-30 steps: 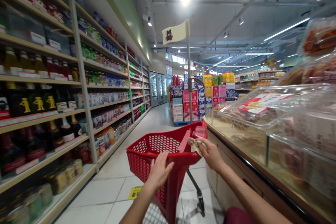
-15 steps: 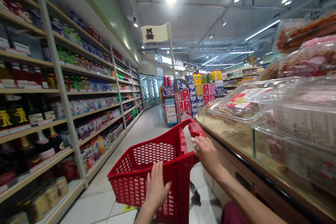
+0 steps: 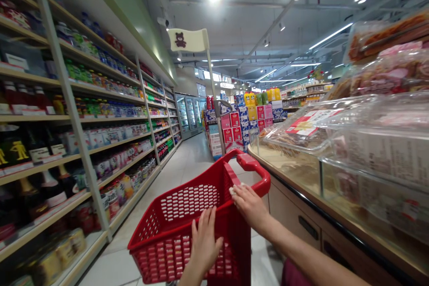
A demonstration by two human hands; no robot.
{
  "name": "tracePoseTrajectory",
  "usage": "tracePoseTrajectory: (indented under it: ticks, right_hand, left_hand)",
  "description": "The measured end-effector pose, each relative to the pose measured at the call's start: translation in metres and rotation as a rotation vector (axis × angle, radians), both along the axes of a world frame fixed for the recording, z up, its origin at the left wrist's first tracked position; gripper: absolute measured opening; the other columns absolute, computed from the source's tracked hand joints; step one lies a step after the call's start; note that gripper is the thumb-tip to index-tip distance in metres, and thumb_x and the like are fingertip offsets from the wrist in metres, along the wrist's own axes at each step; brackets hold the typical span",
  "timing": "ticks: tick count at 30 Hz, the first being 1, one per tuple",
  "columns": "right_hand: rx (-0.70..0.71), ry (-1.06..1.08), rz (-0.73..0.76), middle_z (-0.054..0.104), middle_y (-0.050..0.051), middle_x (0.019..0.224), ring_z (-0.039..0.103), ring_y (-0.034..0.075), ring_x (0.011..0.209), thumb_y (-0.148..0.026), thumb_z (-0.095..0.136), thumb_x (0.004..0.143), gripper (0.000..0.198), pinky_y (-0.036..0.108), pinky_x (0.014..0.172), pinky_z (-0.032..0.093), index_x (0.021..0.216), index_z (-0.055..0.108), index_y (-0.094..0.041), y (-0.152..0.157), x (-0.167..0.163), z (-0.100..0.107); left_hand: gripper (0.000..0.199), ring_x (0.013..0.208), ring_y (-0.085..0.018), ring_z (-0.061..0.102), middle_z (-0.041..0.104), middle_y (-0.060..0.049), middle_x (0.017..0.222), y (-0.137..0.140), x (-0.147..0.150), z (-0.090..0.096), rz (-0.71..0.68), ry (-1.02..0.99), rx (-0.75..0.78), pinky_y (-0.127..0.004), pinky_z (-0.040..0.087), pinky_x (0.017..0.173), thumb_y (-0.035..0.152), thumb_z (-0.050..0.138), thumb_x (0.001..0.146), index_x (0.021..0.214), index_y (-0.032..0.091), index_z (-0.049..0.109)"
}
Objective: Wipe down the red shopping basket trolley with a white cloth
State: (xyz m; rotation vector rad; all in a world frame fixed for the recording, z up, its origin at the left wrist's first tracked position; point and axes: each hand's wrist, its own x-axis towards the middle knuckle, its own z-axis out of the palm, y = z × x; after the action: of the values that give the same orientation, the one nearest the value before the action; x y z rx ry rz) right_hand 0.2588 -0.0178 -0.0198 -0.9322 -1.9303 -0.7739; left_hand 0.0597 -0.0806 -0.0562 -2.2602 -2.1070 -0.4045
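A red plastic shopping cart point(image 3: 187, 230) with a perforated basket stands close in front of me, its red handle point(image 3: 263, 183) to the right. My left hand point(image 3: 206, 241) lies against the basket's near side, its fingers stretched out towards the rim and the thumb apart. At the rim beside the handle, my right hand point(image 3: 250, 203) has its fingers closed on a small white wad point(image 3: 236, 188) that looks like a tissue or wipe. Most of that wad is hidden under the fingers. A cream flag point(image 3: 188, 40) with a bear print rises on a pole beyond the cart.
Shelves of bottles and packets point(image 3: 110, 136) line the left side. On the right, a counter point(image 3: 301, 187) carries clear plastic food packs point(image 3: 311, 125). Stacked drink cartons point(image 3: 234, 132) stand ahead, with glass-door fridges point(image 3: 189, 114) farther back along the tiled aisle point(image 3: 177, 161).
My right hand has moved left and down, from beside the handle's grip to the basket rim, still with the white wad. The cart sits slightly lower and its handle shows more fully.
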Motion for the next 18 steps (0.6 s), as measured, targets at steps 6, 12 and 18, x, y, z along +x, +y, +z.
tracePoseTrajectory:
  ticks: [6, 12, 18]
  right_hand:
    - [-0.051, 0.18, -0.17, 0.06, 0.011, 0.109, 0.054, 0.023, 0.102, -0.013, 0.04, 0.081, 0.033, 0.045, 0.089, 0.039, 0.107, 0.058, -0.016, 0.006, 0.029, 0.004]
    - [-0.01, -0.017, 0.122, 0.056, 0.004, 0.118, 0.046, 0.018, 0.114, -0.014, 0.04, 0.084, 0.031, 0.038, 0.095, 0.038, 0.109, 0.057, -0.021, -0.004, 0.0, -0.017]
    - [-0.017, 0.301, 0.101, 0.055, 0.009, 0.118, 0.045, 0.02, 0.115, -0.013, 0.038, 0.085, 0.034, 0.041, 0.095, 0.04, 0.114, 0.054, -0.019, -0.003, 0.042, -0.018]
  left_hand:
    - [0.079, 0.132, -0.017, 0.009, 0.016, -0.001, 0.143, 0.004, 0.008, -0.001, -0.05, -0.008, -0.01, -0.043, 0.003, 0.106, 0.022, 0.04, 0.06, 0.135, 0.019, 0.015]
    - [0.075, 0.132, -0.017, 0.005, 0.013, -0.003, 0.144, 0.004, 0.008, -0.002, -0.092, -0.013, -0.049, -0.042, 0.003, 0.107, 0.025, 0.039, 0.064, 0.134, 0.014, 0.016]
    - [0.075, 0.132, -0.016, 0.007, 0.014, -0.005, 0.144, 0.006, -0.003, -0.011, -0.128, -0.033, 0.028, -0.037, 0.007, 0.108, 0.022, 0.039, 0.063, 0.134, 0.009, 0.016]
